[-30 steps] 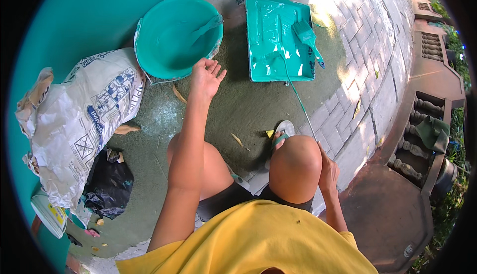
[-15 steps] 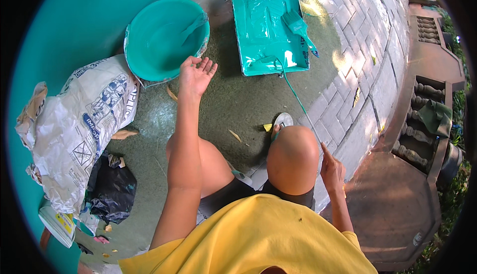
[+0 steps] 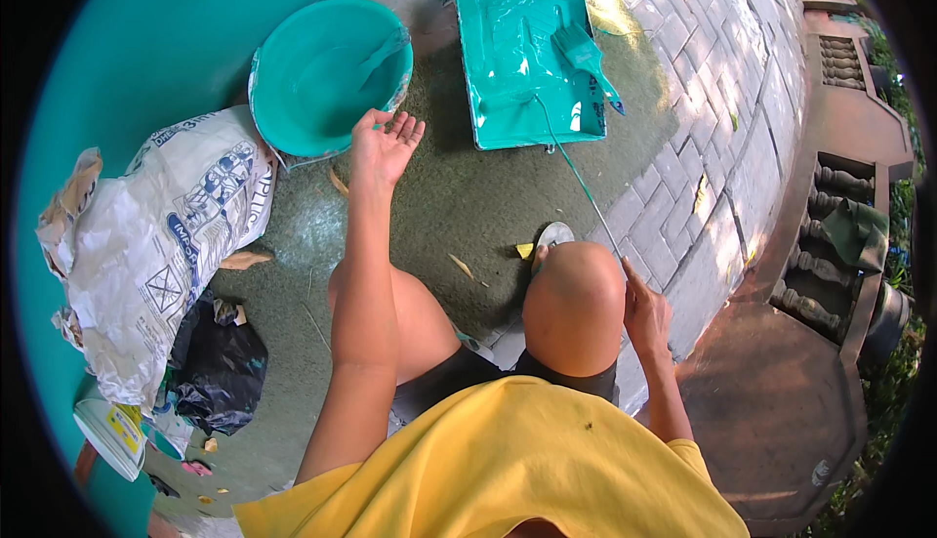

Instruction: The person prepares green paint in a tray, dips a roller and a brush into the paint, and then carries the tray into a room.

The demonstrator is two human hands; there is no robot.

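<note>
My left hand (image 3: 388, 147) hovers open, palm up, at the near edge of a teal basin (image 3: 312, 79), which holds teal paint and a paint-coated tool. My right hand (image 3: 644, 309), beside my right knee, grips the long thin handle (image 3: 595, 206) of a paint roller (image 3: 503, 103). The roller lies in a teal-coated paint tray (image 3: 468, 60). A wide brush (image 3: 576, 50) rests on the tray's right side, handle toward me.
A teal wall (image 3: 127, 40) runs along the left, with a crumpled white sack (image 3: 166, 245), black plastic bag (image 3: 220, 392) and white tub (image 3: 109, 440) nearby. Pavers (image 3: 698, 147) and a railing with balusters (image 3: 820, 265) are on the right.
The view has shifted, moving tray and basin leftward in the picture. My right hand has moved slightly up beside the knee. The roller shifted slightly in the tray since half a second ago.
</note>
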